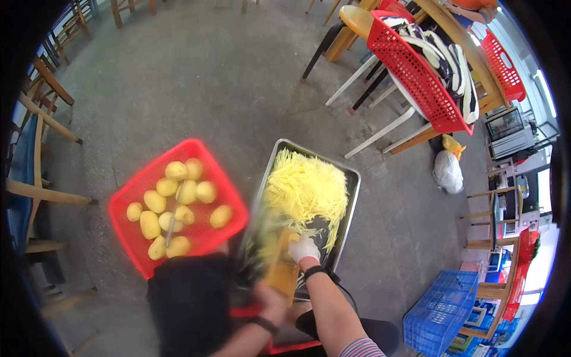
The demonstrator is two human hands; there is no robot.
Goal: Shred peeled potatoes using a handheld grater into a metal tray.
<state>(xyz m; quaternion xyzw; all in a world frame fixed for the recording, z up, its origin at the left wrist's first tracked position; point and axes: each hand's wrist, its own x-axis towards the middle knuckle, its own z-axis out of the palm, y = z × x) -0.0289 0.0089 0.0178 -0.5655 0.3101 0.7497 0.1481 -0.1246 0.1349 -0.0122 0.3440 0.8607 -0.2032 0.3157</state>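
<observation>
A wooden grater board (281, 271) slants over a metal tray (353, 202). My left hand (270, 304), smeared by motion, is closed around its near end. My right hand (304, 249), in a white glove, presses a pale yellow potato piece (294, 237) against the board; the fingers cover most of it. A heap of shredded potato (306, 184) fills the tray's far part, with blurred shreds left of the board. To the left, a red basket (134, 184) holds several peeled potatoes (153, 201), with a thin metal tool (171, 231) lying over them.
At upper right, a red basket (410, 80) of striped peeled eggplants (443, 56) stands on a stool. A blue crate (437, 312) is at lower right. Wooden chairs (35, 172) line the left. A white bag (448, 172) lies on the floor. A person in orange (476, 7) sits beyond.
</observation>
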